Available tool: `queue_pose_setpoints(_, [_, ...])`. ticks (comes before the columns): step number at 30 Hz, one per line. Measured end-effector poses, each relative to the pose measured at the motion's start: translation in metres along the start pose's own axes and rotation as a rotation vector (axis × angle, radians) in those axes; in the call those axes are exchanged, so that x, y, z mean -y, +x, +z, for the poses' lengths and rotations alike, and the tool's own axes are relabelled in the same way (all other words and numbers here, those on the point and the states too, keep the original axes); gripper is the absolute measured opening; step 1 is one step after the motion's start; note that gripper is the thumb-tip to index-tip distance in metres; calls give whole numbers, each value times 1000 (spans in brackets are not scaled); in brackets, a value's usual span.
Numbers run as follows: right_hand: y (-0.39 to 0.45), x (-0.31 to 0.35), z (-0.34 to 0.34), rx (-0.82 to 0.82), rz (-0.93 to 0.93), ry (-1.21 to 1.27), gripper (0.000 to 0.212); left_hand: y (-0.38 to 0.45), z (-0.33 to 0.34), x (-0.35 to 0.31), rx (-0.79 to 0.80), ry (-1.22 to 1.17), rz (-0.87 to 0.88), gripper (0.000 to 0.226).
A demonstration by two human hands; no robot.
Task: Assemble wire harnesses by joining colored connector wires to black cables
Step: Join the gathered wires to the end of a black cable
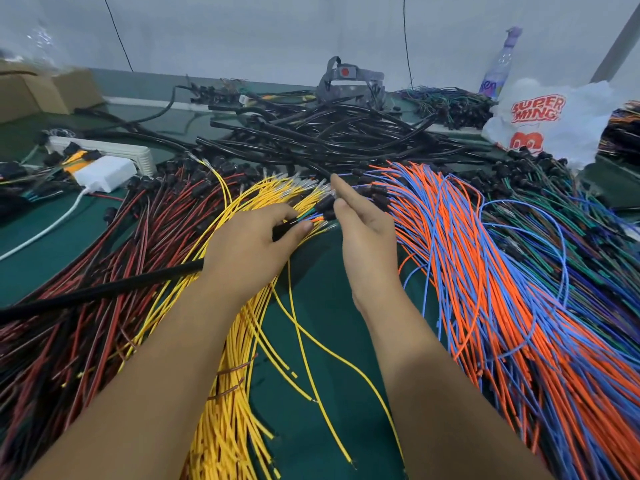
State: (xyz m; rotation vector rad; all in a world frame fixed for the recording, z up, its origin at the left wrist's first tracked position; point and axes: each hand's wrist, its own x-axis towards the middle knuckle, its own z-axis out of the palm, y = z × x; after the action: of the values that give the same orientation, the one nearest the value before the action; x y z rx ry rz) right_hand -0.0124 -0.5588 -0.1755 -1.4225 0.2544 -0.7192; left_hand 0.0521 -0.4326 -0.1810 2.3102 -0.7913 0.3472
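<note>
My left hand grips the end of a long black cable that runs off to the lower left, with short colored wire ends sticking out at its fingertips. My right hand sits just to the right, its thumb and fingers pinching a small black connector with blue and orange wires. Under the hands lies a fan of yellow wires. Red and black wires spread on the left, orange and blue wires on the right. A heap of black cables lies behind.
The green table shows between the wire bundles. A white power strip and charger sit at the left, cardboard boxes at the far left, a white plastic bag and a bottle at the back right.
</note>
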Motion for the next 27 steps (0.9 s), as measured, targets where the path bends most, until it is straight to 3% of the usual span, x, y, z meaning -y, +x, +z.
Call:
queue_pose_setpoints(9, [-5,-4,6,102,-19,-75,45,0,0,-2,-45,69,27,25])
queue_pose_setpoints(12, [-8,-5,11,-14,-121,-198,51,-1,0,-6,-67,53,37,25])
queue_pose_setpoints(15, [-8,-6,10,-160,-199,-282,35,0,0,-7,-69,44,27,26])
queue_pose_setpoints(19, [-5,-6,6,-148,-126,-198,10,-1,-1,-6,-46,34,36,28])
queue_pose_setpoints(24, [-3,-5,5,-117,-136,-206,28,-3,-4,-10,-81,-147,-30,36])
queue_pose_setpoints(27, [-5,-3,6,-130,-111,-118,22,-2,-6,-11,-69,-213,-35,24])
